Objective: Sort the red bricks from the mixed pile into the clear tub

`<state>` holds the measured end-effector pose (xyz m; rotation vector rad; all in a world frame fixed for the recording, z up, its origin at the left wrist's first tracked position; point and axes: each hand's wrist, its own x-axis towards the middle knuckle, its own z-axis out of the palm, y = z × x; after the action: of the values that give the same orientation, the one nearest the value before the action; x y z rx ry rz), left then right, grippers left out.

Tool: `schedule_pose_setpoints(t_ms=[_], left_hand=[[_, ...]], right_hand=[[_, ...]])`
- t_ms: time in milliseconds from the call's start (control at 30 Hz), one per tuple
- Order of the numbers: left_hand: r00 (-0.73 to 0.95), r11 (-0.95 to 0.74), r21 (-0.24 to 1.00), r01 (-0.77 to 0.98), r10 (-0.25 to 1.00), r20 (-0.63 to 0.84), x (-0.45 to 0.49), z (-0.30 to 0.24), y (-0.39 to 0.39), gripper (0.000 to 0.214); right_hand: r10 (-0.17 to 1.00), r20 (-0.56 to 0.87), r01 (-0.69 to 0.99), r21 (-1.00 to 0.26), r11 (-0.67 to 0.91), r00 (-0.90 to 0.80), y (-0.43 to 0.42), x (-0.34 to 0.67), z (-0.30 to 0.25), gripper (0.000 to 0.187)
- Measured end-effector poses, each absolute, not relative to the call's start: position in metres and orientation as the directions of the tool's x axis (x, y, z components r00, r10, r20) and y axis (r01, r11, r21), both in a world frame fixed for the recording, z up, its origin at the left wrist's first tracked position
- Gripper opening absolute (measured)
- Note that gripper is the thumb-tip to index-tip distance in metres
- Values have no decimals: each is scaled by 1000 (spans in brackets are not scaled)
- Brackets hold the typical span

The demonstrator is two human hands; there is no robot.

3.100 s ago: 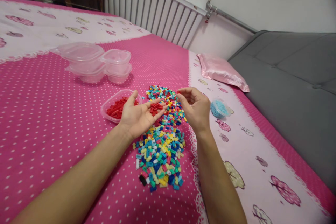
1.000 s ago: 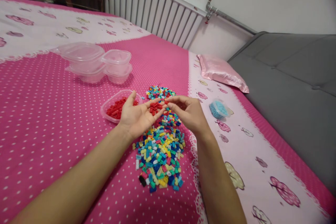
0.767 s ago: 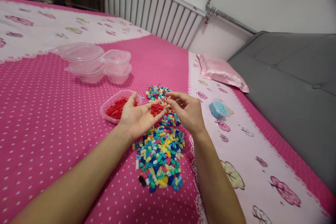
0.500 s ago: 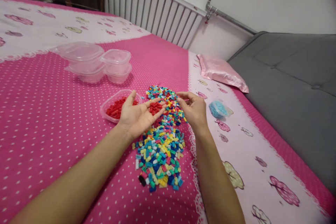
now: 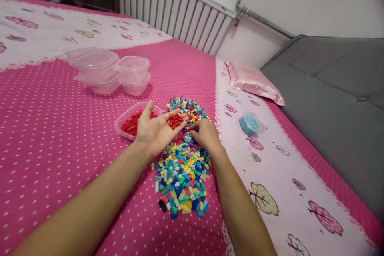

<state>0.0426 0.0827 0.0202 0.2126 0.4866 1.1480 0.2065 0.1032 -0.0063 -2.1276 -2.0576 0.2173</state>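
My left hand (image 5: 154, 130) is palm up with its fingers stretched out, and it carries a small heap of red toy bricks (image 5: 175, 121) on the fingers. My right hand (image 5: 205, 134) is closed in a pinch over the pile of mixed toy bricks (image 5: 183, 176), close to the left fingertips. What sits between its fingertips is too small to make out. Behind my left hand stands a clear plastic container (image 5: 118, 128) holding many red toy bricks, partly covered by that hand.
Stacked clear containers (image 5: 99, 76) and smaller ones (image 5: 133, 76) stand at the back left. To the right is a small container of light blue bricks (image 5: 250, 124). A pink pillow (image 5: 255, 82) lies by the grey headboard (image 5: 330, 88). A radiator (image 5: 174, 12) lines the wall.
My right hand has moved left and down, from the pile's right edge to beside the left fingertips. My left hand stays nearly in place, still holding the red bricks.
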Motion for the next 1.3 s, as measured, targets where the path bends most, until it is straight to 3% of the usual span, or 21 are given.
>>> schedule_pose_setpoints(t_ms=[367,600,833,1033,1300], left_hand=[[327,403,411,-818,913,-246,42,18,83,75],[342,413,408,-814,909,-238,43,16,82,76],[389,455,398,-797,890,-239,43,13,84,77],[449,516,381,-767,856,-255,43,12,84,76],[479,531,343,-775,847,-230,43,11,84,78]], right_hand=[[999,38,974,-225,-7,17,103,207,-7,16],[969,245,891,-446,91,23,101,219,7,14],[883,460,656,-695,294,91,92,222,26,16],[821,559,585,-708,396,120,80,213,40,17],[849,528,569,-708,418,33,71,200,43,16]])
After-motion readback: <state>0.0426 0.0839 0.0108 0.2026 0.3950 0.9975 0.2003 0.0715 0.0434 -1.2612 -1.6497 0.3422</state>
